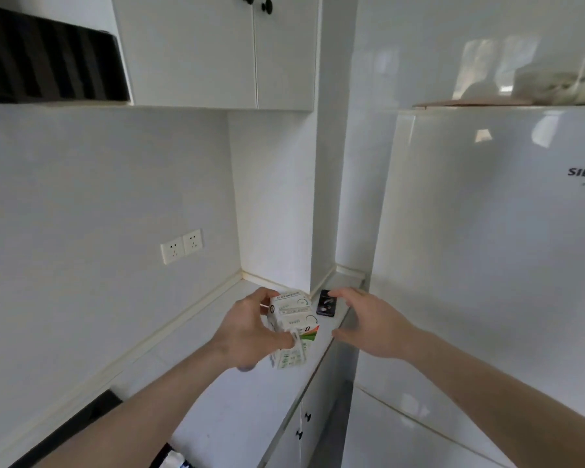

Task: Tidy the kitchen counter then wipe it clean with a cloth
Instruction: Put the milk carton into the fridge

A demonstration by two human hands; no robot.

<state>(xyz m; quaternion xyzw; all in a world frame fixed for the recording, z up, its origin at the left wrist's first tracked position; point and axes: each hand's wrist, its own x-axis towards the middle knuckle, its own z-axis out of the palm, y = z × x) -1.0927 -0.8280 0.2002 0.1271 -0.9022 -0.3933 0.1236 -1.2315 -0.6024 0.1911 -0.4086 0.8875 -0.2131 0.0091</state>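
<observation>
Two white cartons (293, 327) stacked on counter (237, 400), left hand (250, 332) gripping them, thumb on lower carton's front, right hand (372, 324) spread wide, empty, just beside one black phone (326, 303)

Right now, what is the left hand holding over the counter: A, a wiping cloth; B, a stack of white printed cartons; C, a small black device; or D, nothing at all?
B. The left hand is curled round the white printed cartons, while the small black device lies on the counter under the open right hand.
</observation>
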